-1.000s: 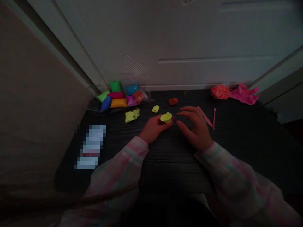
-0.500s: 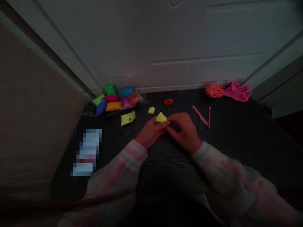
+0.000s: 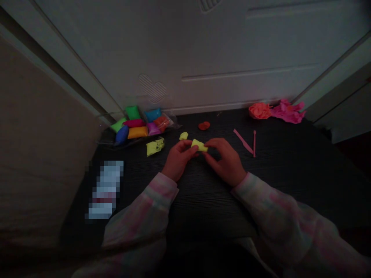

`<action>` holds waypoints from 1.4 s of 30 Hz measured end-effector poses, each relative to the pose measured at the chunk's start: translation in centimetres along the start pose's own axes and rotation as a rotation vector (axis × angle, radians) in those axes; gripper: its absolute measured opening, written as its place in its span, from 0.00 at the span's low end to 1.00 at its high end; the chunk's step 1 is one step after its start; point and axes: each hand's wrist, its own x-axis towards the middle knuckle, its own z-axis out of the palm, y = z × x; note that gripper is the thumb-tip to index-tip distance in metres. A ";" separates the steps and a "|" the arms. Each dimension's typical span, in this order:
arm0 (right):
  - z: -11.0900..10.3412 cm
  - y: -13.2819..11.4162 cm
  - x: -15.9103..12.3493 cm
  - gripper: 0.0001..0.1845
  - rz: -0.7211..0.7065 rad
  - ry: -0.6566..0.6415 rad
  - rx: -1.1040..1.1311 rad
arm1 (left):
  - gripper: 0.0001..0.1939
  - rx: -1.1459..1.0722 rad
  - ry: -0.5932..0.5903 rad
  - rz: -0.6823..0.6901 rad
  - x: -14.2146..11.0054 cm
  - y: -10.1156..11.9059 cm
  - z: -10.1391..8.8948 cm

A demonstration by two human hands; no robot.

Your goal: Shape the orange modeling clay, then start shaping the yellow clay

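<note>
A flattened piece of yellow modelling clay (image 3: 199,146) is held between my two hands above the dark table. My left hand (image 3: 178,159) pinches its left side, thumb on top and fingers beneath. The fingertips of my right hand (image 3: 226,160) close on its right end. Just behind my left fingers lies a smaller yellow clay lump (image 3: 183,136). To its left rests a yellow clay packet (image 3: 155,146), torn and dark-spotted at one end. A reddish-orange clay piece (image 3: 204,126) sits farther back.
A clear bag of colourful clay packets (image 3: 137,132) stands at the back left. Left of my arm is a phone with a blurred screen (image 3: 106,189). Two pink modelling tools (image 3: 244,142) lie to the right. Orange (image 3: 260,111) and pink crumpled pieces (image 3: 288,111) lie against the white panel.
The yellow clay between my hands has gone from a peaked shape to a flatter, longer one. My left fingers have shifted their hold on it. The view has moved slightly.
</note>
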 end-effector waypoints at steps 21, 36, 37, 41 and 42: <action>0.1 -0.1 0.0 0.11 0.192 0.039 0.190 | 0.11 0.152 -0.117 0.071 0.5 -0.6 -1.0; 0.4 0.0 -0.1 0.08 0.224 0.064 0.278 | 0.10 0.133 -0.086 0.042 0.6 -0.7 -0.8; 0.4 0.1 -0.1 0.08 0.222 0.062 0.281 | 0.10 0.125 -0.083 0.037 0.6 -0.6 -0.8; 0.5 -0.1 -0.2 0.10 0.272 0.055 0.364 | 0.10 0.097 -0.097 0.036 0.6 -0.6 -0.8; 0.5 -0.1 -0.1 0.11 0.310 0.049 0.415 | 0.10 0.094 -0.104 0.039 0.6 -0.6 -0.9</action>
